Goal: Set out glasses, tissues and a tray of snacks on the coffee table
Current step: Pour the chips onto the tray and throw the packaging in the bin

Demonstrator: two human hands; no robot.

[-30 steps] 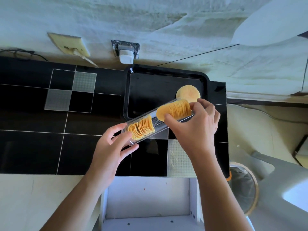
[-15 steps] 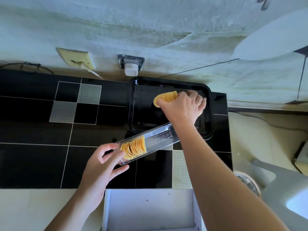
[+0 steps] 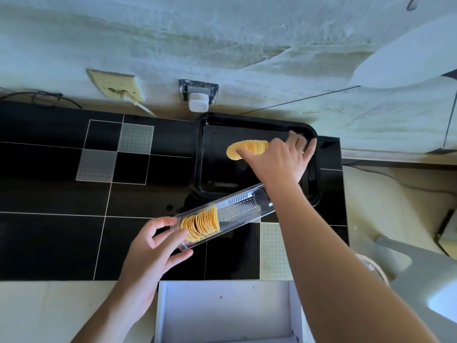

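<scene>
A black tray (image 3: 200,154) lies on the black tiled counter (image 3: 54,199) by the wall. Inside it rests a row of yellow crisps (image 3: 247,148), and my right hand (image 3: 279,159) lies over the row's right end with fingers spread, thumb touching the crisps. My left hand (image 3: 153,246) holds the near end of a long clear plastic crisp sleeve (image 3: 237,211), which slants from the counter up over the tray's front edge. A short stack of crisps (image 3: 200,225) remains in the sleeve's lower end; the rest of the sleeve looks bare.
An open white drawer (image 3: 222,310) juts out below the counter's front edge. Two wall sockets (image 3: 197,97) with plugs sit just behind the tray. A grey plastic chair (image 3: 425,276) and a round bin (image 3: 371,266) stand at the right.
My right hand lifted a stack of crisps out of the sleeve, carried it over the tray and laid it down as a row. The left hand lowered the sleeve slightly.
</scene>
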